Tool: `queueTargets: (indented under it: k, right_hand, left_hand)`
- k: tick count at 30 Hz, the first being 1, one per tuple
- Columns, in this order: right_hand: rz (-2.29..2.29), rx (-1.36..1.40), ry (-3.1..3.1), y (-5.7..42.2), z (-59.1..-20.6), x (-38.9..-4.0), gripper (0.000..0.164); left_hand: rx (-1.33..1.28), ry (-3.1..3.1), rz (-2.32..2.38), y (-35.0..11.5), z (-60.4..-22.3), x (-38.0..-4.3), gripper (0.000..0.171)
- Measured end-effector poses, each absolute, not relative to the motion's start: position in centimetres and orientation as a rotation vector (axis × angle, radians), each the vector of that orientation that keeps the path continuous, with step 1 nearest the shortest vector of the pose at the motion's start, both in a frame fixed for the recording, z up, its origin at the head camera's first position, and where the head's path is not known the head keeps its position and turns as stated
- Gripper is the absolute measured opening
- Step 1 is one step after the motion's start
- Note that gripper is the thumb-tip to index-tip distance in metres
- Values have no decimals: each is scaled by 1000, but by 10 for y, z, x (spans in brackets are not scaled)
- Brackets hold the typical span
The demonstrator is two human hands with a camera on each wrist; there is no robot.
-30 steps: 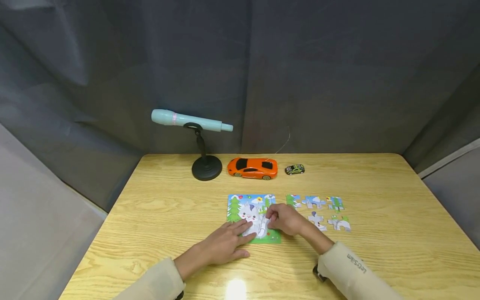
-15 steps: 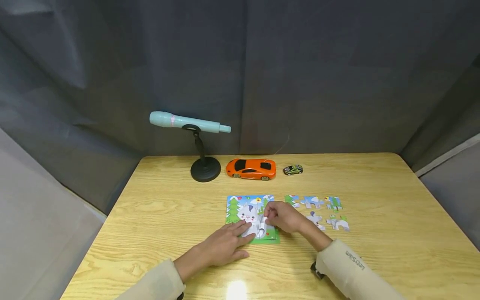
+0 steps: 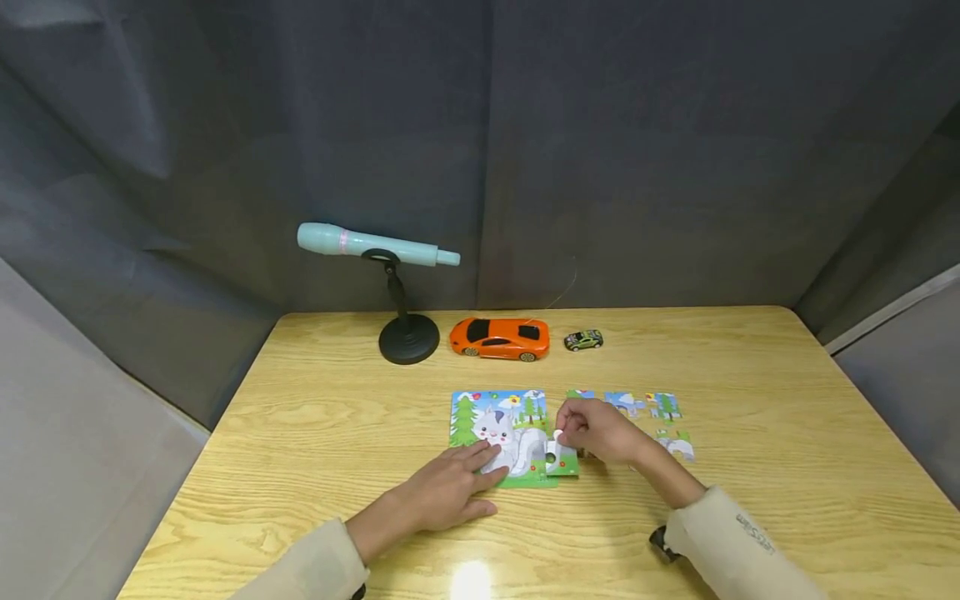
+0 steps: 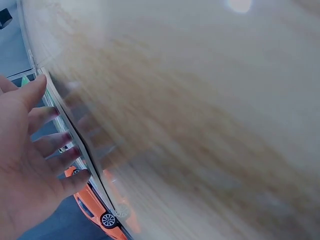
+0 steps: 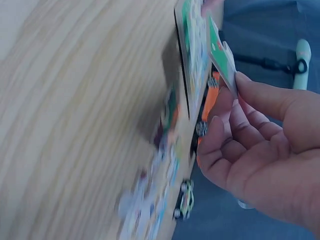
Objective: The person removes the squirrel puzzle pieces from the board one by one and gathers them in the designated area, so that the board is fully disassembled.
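A picture puzzle [image 3: 462, 408] of a white kitten among green trees lies near the middle of the table. My left hand [image 3: 442, 492] rests on its lower left part, the fingers spread and fairly straight. In the head view, my right hand [image 3: 603, 432] is just off the puzzle's right side. Its thumb and fingertips pinch a puzzle piece [image 3: 564, 465] with green grass and part of the white tail. The right wrist view shows this puzzle piece [image 5: 220, 56] tilted and raised over the table, close to the puzzle board [image 5: 192, 65].
Several loose puzzle pieces [image 3: 665, 407] lie to the right, partly hidden by the right hand. Behind the puzzle stand an orange toy car [image 3: 498, 339] and a small green-black toy car [image 3: 583, 339]. A light-blue microphone [image 3: 390, 246] sits on a black stand [image 3: 408, 337] at the back left.
My right hand has lifted the puzzle piece off the picture's lower right area and carried it to the right. The left hand has stayed in place on the puzzle.
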State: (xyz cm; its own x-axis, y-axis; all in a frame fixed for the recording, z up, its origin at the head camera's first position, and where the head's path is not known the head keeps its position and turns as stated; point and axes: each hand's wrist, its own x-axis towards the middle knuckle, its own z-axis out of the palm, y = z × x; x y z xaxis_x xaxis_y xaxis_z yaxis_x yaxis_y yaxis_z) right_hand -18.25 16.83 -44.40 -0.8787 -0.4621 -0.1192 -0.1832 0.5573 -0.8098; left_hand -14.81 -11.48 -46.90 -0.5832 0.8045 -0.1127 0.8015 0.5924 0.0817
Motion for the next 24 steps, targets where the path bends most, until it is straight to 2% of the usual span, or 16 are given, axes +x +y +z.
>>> queueTargets:
  k: [16,24]
  right_hand:
    - [-1294,-477,2436,255,-443,-159,12]
    - [-1262,-491,2455,283,-445,-149,12]
  left_hand:
    - [1352,2673,26,-114,-466,-148,53]
    - [1343,2674,24,-112,-466,-147,53]
